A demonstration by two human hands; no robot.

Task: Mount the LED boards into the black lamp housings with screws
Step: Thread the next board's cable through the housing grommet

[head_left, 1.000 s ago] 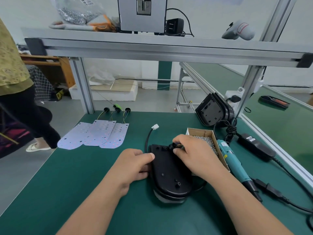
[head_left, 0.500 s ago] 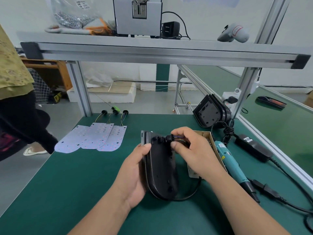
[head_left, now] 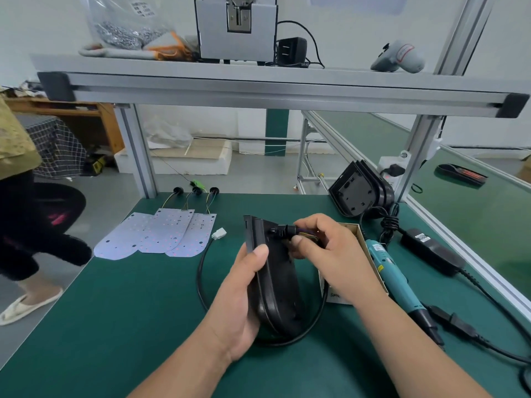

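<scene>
1. Just left of the cardboard box (head_left: 352,228), a black lamp housing (head_left: 277,282) stands on its long edge over the green tabletop (head_left: 115,326).
2. Its long axis runs away from the person. The rounded end is near and low at the tabletop, and the squared end is far and raised.
3. Its closed back faces right, toward the box. The open side faces left and is out of sight.
4. The left grip (head_left: 244,297) wraps the housing from the side away from the box, with the thumb laid over the upper edge. The other fingers are hidden behind the housing.
5. Over the box, the right grip (head_left: 330,254) pinches a black cable gland (head_left: 283,231) and thin coloured wires (head_left: 304,232) at the housing's far end.
6. A black cable (head_left: 201,271) loops on the tabletop left of the box, passing under the housing. It ends in a white connector (head_left: 219,233).
7. Farther left of the box, three LED boards (head_left: 161,235) lie flat and overlapping, rounded ends toward the person.
8. Just right of the box, a teal electric screwdriver (head_left: 393,277) lies with its tip toward the person.
9. Beyond the box, spare black housings (head_left: 359,191) lean in a stack.
</scene>
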